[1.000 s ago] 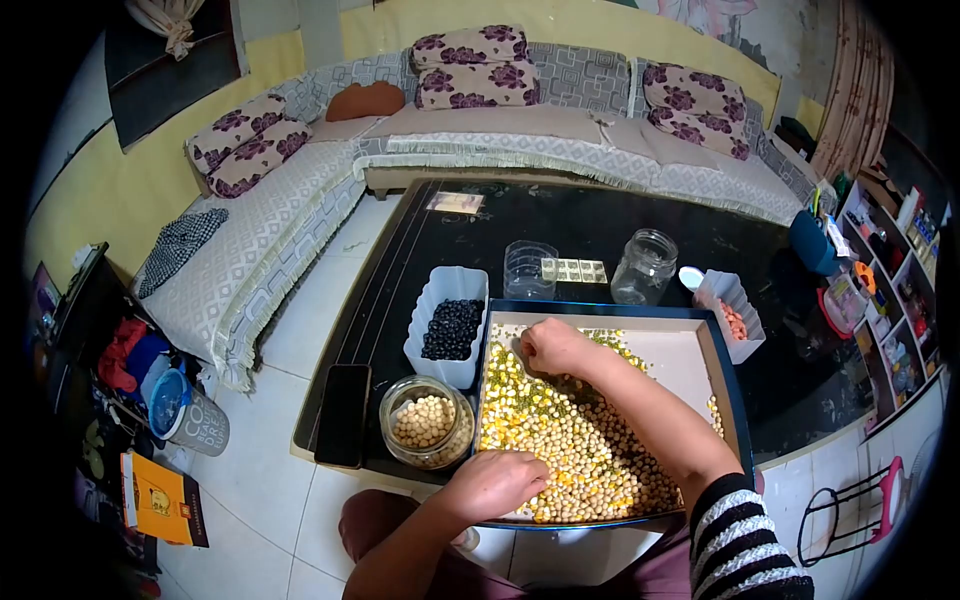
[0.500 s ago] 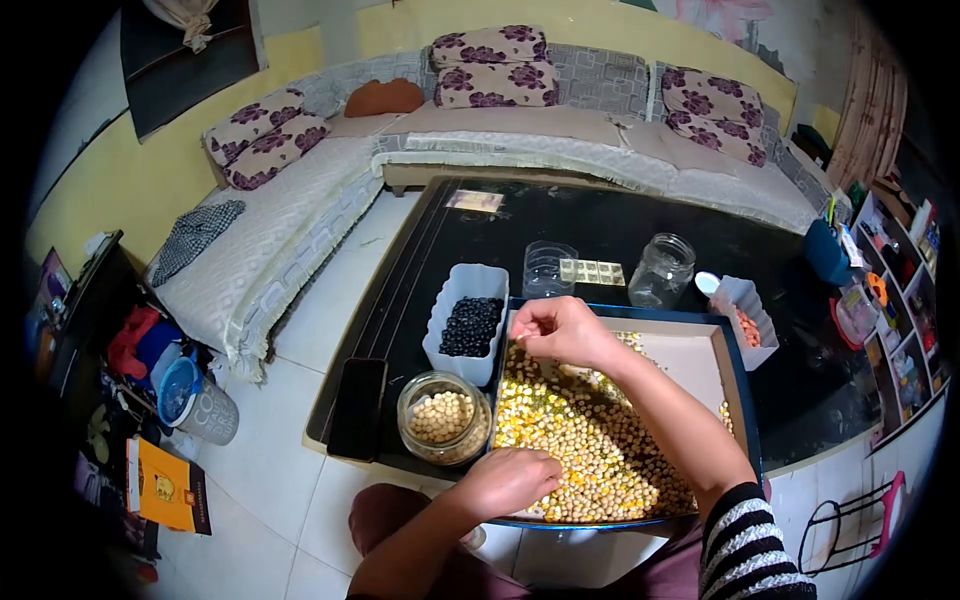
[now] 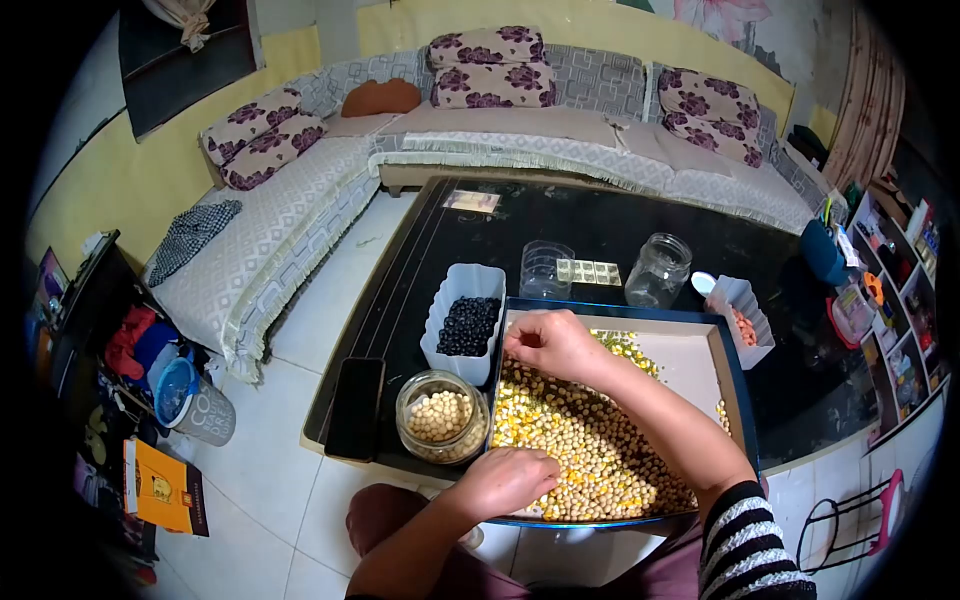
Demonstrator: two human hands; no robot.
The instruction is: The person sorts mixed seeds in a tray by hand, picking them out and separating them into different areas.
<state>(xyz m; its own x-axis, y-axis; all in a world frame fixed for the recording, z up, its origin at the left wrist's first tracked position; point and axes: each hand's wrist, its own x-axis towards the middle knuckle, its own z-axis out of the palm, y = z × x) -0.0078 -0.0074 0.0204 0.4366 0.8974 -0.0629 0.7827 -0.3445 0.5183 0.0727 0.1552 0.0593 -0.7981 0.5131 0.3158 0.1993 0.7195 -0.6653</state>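
Note:
A shallow box tray (image 3: 742, 400) with a dark blue rim holds mixed chickpea-like beans (image 3: 610, 440), yellow corn kernels (image 3: 515, 425) and small green grains (image 3: 625, 347). My right hand (image 3: 555, 345) is over the tray's far left corner, thumb and fingers pinched together; anything between them is too small to make out. At the near left edge, my left hand (image 3: 508, 480) rests with curled fingertips against the beans, and their grip is hidden. Left of the tray stand a glass jar (image 3: 440, 447) with pale beans and a ribbed plastic container (image 3: 437, 325) of black beans.
A phone (image 3: 356, 410) lies on the black table (image 3: 400, 290), left of the jar. Beyond the tray are a clear plastic container (image 3: 546, 272), a pill-pack-like strip (image 3: 590, 272), an open glass jar (image 3: 660, 270), a white lid (image 3: 703, 284) and a container of pinkish beans (image 3: 755, 345).
My right hand has lowered slightly, from beside the black-bean container to the tray's far left corner. My left hand stays at the near edge.

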